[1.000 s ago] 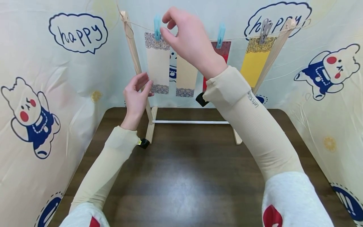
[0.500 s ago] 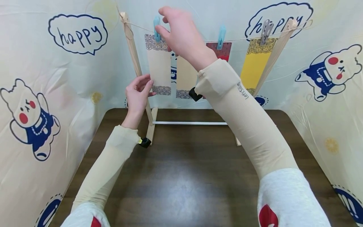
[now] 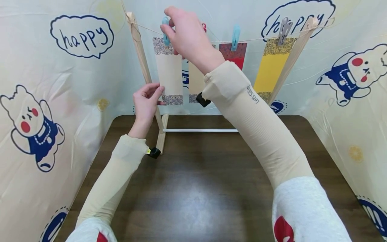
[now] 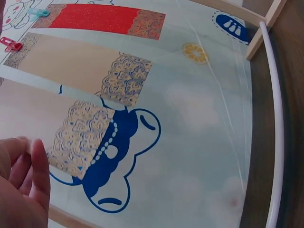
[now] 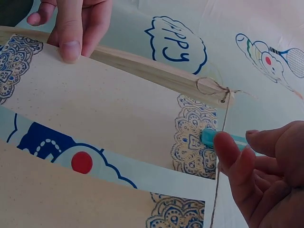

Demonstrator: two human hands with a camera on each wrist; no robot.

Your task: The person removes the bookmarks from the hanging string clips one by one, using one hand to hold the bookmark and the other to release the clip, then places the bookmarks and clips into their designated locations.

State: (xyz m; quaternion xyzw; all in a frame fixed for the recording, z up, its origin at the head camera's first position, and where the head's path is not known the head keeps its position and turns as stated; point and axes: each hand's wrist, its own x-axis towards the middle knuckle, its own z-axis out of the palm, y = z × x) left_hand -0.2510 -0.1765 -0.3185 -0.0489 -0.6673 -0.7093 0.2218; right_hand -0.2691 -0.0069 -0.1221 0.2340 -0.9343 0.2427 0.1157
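Note:
A cream card (image 3: 169, 74) with lace-patterned ends hangs near the left end of a twine line (image 3: 148, 27). My left hand (image 3: 146, 102) pinches its left edge, low down; in the right wrist view the thumb lies on the card's face. At the top edge, a light-blue clothespin (image 5: 207, 137) sits over the card and twine. My right hand (image 3: 188, 38) holds this clothespin's upper end between thumb and fingers. Beside it hangs a second cream card (image 4: 71, 61), under a red clip (image 4: 11, 44). My right hand and forearm partly cover that card in the head view.
Farther right hang a red card (image 4: 90, 18) under a blue clothespin (image 3: 235, 37) and a yellow card (image 3: 273, 69) under a grey clothespin (image 3: 284, 31). Wooden posts (image 3: 139, 47) carry the twine, joined by a white rod (image 3: 199, 130) low down on the brown table (image 3: 187, 188).
My right hand has moved left, from beside the blue clothespin onto it. My left hand stays near the card's lower left edge, and the card has shifted slightly down.

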